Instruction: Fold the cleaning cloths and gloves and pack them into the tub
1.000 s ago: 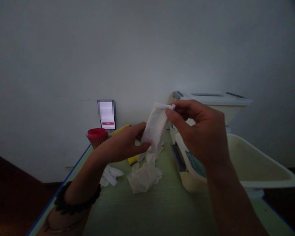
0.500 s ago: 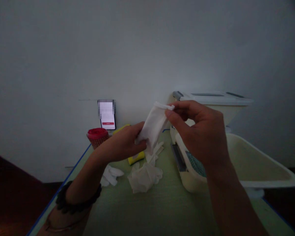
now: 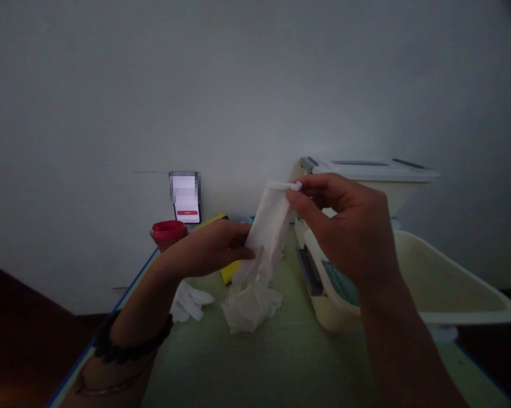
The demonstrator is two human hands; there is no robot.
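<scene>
A thin white glove (image 3: 270,224) with a rolled cuff hangs upright in front of me, fingers downward. My right hand (image 3: 344,221) pinches its cuff at the upper right corner between thumb and fingers. From the left, my left hand (image 3: 221,243) has its thumb against the glove's side, its fingertips partly hidden behind it. Below hangs the glove's end, close above a crumpled whitish glove (image 3: 249,309) on the table. Another white glove (image 3: 189,303) lies by my left forearm, partly covered by it.
A phone (image 3: 187,198) leans against the wall behind a red basket-like cup (image 3: 169,233). Something yellow (image 3: 228,275) lies behind my left hand. On the right are an open cream bin (image 3: 338,317) holding something green and another lidded cream container (image 3: 408,192). The green table (image 3: 298,362) has blue-taped edges.
The glove has straightened and hangs more vertically, its fingers now lower. My left hand has loosened its bunching grasp and shifted slightly left. My right hand stays at the cuff.
</scene>
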